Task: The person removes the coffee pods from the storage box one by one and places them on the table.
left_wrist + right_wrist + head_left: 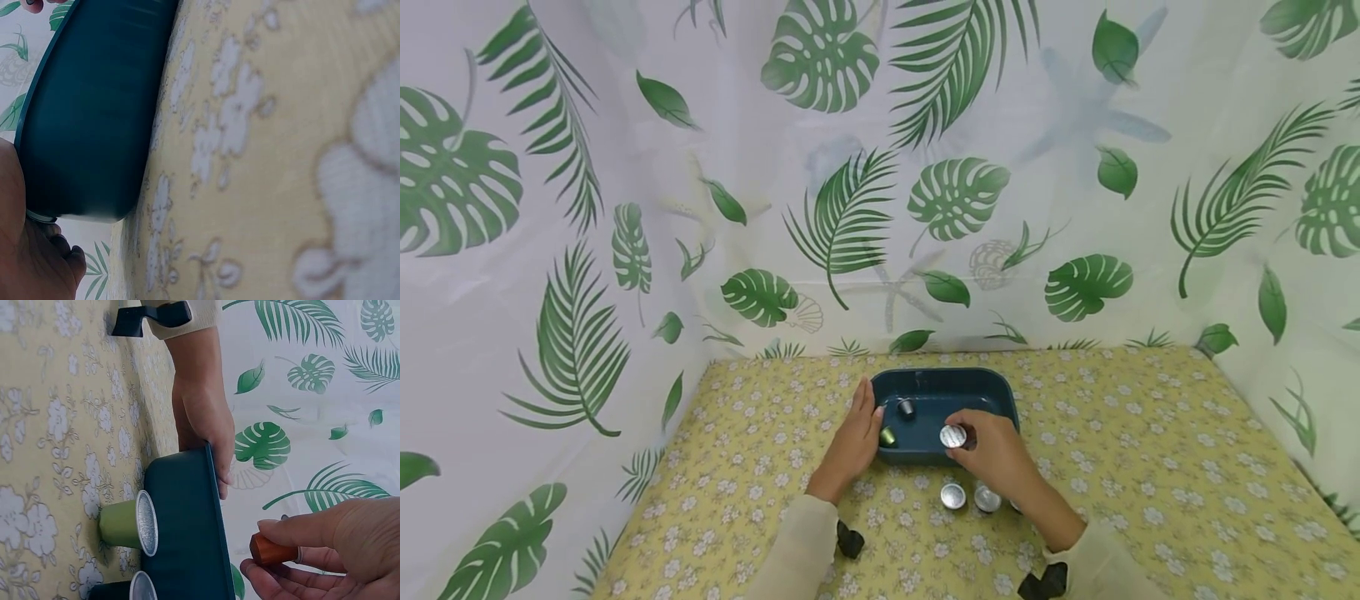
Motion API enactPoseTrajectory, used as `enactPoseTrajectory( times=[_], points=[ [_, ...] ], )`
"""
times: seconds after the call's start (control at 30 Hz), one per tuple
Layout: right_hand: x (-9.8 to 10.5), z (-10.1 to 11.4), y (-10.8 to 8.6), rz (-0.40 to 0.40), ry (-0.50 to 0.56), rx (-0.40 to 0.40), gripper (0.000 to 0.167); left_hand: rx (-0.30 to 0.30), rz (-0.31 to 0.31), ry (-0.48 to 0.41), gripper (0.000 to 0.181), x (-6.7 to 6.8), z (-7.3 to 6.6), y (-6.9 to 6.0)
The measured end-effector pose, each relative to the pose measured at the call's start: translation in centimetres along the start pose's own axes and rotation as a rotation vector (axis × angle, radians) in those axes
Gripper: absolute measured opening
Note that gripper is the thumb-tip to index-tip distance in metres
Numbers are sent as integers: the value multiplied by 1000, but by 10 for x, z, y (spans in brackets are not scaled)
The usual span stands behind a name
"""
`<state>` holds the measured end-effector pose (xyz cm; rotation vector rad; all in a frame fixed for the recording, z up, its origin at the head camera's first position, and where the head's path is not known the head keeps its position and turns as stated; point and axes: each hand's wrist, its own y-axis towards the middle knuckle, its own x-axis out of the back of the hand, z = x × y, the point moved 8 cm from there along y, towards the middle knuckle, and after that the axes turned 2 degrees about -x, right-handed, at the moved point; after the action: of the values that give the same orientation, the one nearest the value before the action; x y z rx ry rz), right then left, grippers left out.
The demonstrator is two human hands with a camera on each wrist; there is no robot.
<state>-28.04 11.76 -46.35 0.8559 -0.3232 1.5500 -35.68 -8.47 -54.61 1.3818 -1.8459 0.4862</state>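
A dark teal tray (917,458) lies on the cloth, with a dark capsule (906,408) and a green capsule (887,437) inside. The left hand (852,437) rests against its left end, fingers extended along the wall. Over the tray's right part, the right hand (1000,452) pinches a capsule, its silver lid (952,436) showing; the right wrist view shows this capsule's body (269,550) is orange-brown, between thumb and fingers of the right hand (350,544). In the left wrist view the left hand (31,237) touches the tray's wall (94,119).
In front of the tray stand silver-lidded capsules (952,497), (987,498), one partly hidden by the right arm. The right wrist view shows a light green capsule (122,524) and a dark one (112,591) beside the tray. A leaf-patterned curtain (880,233) hangs behind the flowered cloth (760,425).
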Motion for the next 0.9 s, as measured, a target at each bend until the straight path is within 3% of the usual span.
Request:
enactPoseTrajectory(
  times=[0.4,0.63,0.9],
  points=[
    [-4,0,-14,40,69,-62,32,-3,-4,-4,61,-1,2,2],
    [-8,-3,-24,66,83,-39,32,4,1,-11,61,-3,5,1],
    [-9,-6,-34,73,29,-24,33,-13,-7,-14,61,0,0,0]
  ],
)
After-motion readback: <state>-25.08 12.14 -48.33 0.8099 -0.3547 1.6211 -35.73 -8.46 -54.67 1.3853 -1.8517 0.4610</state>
